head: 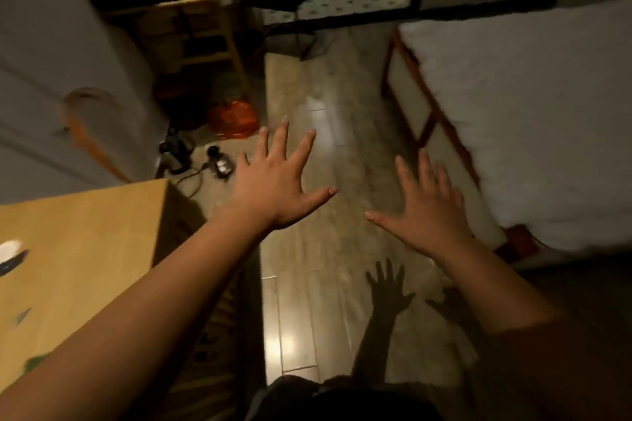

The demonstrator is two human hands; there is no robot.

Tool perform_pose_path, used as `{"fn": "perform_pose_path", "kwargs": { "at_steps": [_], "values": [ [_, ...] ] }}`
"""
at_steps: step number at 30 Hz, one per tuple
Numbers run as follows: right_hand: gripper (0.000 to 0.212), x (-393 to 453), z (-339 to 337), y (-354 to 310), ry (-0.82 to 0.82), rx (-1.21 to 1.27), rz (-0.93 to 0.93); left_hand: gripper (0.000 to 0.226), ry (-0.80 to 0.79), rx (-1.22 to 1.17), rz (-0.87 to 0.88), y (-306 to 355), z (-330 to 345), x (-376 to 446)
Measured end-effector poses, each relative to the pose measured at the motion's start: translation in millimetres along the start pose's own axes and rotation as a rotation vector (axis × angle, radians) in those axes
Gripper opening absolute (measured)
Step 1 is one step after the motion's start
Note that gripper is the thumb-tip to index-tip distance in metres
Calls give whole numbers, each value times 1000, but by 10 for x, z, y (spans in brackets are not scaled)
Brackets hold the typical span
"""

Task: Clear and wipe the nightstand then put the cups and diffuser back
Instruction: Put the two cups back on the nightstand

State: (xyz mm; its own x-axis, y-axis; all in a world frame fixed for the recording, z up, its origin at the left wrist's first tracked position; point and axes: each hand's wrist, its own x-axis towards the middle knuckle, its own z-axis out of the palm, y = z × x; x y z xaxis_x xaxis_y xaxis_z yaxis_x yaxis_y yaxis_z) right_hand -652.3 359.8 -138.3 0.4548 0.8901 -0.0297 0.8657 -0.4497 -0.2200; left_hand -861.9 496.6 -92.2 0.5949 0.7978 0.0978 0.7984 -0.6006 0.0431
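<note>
My left hand (277, 188) and my right hand (431, 212) are both stretched out in front of me over the wooden floor, fingers spread, holding nothing. A light wooden surface (85, 249) lies at the lower left, beside my left forearm; it may be the nightstand top. Blurred white and dark shapes (12, 255) sit at its left edge, too smeared to name. No cup or diffuser can be made out. The whole frame is motion-blurred.
A white-covered bed (530, 120) on a reddish frame fills the right. A wooden desk (191, 10) stands at the back left, with an orange bag (234, 120) and a dark device with cables (220, 164) on the floor below it. A shiny floor strip (321, 120) runs between them.
</note>
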Motion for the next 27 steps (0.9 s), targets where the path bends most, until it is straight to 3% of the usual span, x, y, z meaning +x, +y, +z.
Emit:
{"fn": "perform_pose_path", "kwargs": {
  "at_steps": [8, 12, 20, 27],
  "values": [
    [118, -652, -547, 2252, 65, 24, 381, 95, 27, -89, 403, 2305, 68, 655],
    [116, -1082, -768, 3025, 146, 15, 586, 98, 3, -148, 595, 3359, 95, 794],
    [122, -1736, -1063, 3879, 258, 36, 909, 102, -29, -148, 920, 4964, 221, 1055],
    [118, -1823, -1179, 4415, 290, 51, 1131, 104, -55, -186, 1146, 6078, 346, 1440]
  ]
}}
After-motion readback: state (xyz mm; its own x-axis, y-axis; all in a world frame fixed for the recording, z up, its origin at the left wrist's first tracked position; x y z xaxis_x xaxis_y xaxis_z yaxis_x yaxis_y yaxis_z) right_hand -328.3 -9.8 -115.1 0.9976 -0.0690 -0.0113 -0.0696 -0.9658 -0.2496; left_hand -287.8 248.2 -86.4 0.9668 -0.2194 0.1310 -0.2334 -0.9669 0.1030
